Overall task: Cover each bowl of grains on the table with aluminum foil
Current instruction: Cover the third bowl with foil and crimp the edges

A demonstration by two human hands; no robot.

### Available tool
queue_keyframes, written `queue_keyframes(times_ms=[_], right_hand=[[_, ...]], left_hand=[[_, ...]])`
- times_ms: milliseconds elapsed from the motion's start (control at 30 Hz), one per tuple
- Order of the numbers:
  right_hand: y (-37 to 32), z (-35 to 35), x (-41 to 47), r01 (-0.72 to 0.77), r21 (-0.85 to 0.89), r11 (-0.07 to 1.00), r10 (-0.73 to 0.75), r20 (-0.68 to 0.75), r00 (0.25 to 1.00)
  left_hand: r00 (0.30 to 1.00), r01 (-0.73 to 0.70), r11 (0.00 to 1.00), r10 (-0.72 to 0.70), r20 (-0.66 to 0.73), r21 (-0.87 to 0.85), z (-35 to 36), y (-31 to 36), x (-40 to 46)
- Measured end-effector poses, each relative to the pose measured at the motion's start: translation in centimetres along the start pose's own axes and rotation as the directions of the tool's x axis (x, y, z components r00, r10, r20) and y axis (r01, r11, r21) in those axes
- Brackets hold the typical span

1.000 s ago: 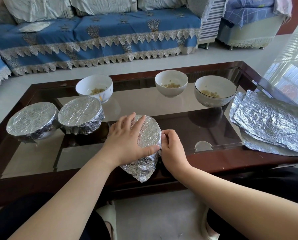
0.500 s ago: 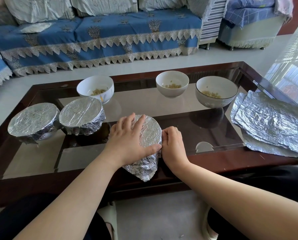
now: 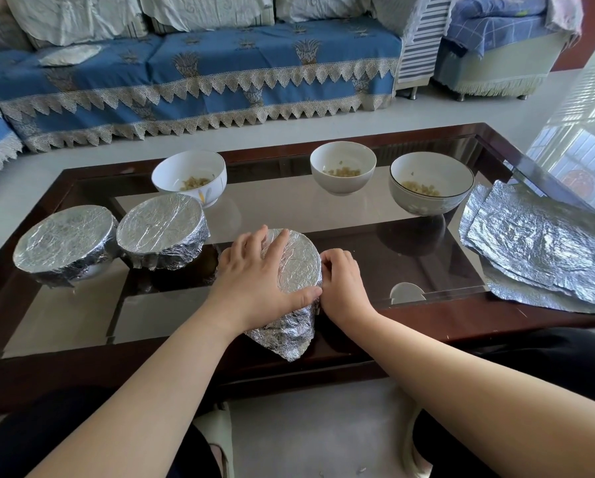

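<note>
Left hand point(image 3: 254, 281) lies flat, fingers straight, on the crinkled silver foil-topped bowl point(image 3: 297, 267); right hand point(image 3: 340, 284) at 3 o'clock pinches the foil's edge. Pull too hard and it probably tears.

Hiding the near bowl entirely under foil point(image 3: 297, 267) and the left hand point(image 3: 254, 281). Concealing the right hand's point(image 3: 340, 284) fingertips behind the foil's edge. Running off frame at the tabletop's point(image 3: 289, 215) right edge: the foil sheets point(image 3: 537, 246).
</note>
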State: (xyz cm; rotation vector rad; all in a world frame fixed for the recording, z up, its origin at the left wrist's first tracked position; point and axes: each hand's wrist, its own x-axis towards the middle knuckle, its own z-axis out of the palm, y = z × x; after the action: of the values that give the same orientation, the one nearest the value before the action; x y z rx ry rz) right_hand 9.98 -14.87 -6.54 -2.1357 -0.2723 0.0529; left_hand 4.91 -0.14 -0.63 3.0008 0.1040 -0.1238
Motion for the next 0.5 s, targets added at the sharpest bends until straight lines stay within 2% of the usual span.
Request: queue_keyframes(times_ms=[133,233,300,367,433,500], right_hand=[[-0.3,-0.5,0.6,-0.057,0.014,0.998,0.057,0.040,0.998],[-1.0,-1.3,1.2,-0.193,0.086,0.978,0.183,0.109,0.977],[-1.3,-1.7,1.3,-0.352,0.264,0.898,0.318,0.162,0.934],[-1.7,-2.0,1.2,-0.457,0.436,0.775,0.403,0.217,0.889],[-2.0,-2.3,1.4,-0.494,0.531,0.689,0.443,0.232,0.866],[-2.4,-2.6,1.4,-0.507,0.548,0.666,0.457,0.237,0.857]], left_hand=[[1.000,0.004,1.000,-0.004,0.011,-0.001,0.0,0.0,0.0],[1.000,0.004,1.000,-0.004,0.015,-0.001,-0.1,0.0,0.0],[1.000,0.006,1.000,-0.006,0.013,0.001,-0.1,0.0,0.0],[1.000,0.012,1.000,-0.012,0.009,0.006,0.0,0.0,0.0],[1.000,0.021,1.000,-0.021,0.007,0.011,0.1,0.0,0.1],[1.000,0.022,1.000,-0.022,-0.002,0.014,0.3,-0.1,0.2]])
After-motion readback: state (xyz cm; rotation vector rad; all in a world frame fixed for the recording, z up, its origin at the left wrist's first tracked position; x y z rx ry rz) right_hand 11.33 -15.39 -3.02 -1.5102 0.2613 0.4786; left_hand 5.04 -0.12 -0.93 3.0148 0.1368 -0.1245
